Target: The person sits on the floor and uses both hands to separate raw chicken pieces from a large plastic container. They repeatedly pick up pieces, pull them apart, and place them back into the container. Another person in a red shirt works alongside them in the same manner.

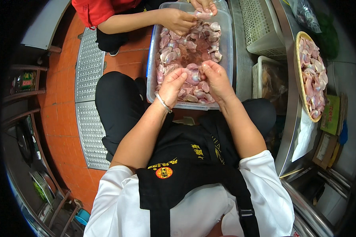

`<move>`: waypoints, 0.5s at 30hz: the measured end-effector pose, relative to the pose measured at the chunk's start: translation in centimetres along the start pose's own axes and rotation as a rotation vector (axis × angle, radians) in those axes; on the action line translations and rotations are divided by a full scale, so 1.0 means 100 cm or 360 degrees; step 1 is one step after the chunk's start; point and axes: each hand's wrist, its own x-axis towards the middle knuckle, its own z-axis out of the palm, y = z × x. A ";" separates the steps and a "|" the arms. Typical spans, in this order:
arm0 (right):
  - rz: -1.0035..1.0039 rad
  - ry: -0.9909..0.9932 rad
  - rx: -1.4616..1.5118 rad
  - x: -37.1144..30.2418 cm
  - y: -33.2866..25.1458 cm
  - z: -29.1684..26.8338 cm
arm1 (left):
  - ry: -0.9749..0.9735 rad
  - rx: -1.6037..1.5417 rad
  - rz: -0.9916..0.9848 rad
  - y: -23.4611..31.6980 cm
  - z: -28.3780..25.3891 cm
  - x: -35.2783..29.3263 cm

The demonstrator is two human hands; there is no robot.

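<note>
Over the near half of a clear plastic tub (149, 73), both my hands hold one raw pink gizzard (193, 76) with a bluish-white patch. My left hand (172, 89) pinches its left side, a bracelet on that wrist. The fingers of my right hand (217, 82) are closed on its right edge. Many more raw gizzards (168, 55) lie around the tub's sides, with reddish liquid showing in the middle. At the far end, a co-worker's hands (177, 21) hold another gizzard (203, 14) above the tub.
To the right, a round woven tray (299, 85) heaped with gizzards rests on a metal counter (284, 154). White perforated crates (261, 23) stand beneath and behind it. A metal floor grate (91, 130) crosses the red tiles (63, 118) at left, beside wooden-framed shelves (23, 93).
</note>
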 end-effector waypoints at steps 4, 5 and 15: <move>-0.0024 -0.0025 -0.0004 0.004 -0.009 -0.007 | 0.0022 -0.0021 -0.0053 -0.001 -0.002 -0.001; -0.0008 -0.0041 0.0009 0.004 -0.009 -0.008 | 0.0010 -0.0065 -0.0075 0.001 -0.001 -0.001; 0.0015 -0.0112 0.0165 0.006 -0.027 -0.021 | 0.0023 -0.0364 -0.0184 0.005 0.000 -0.003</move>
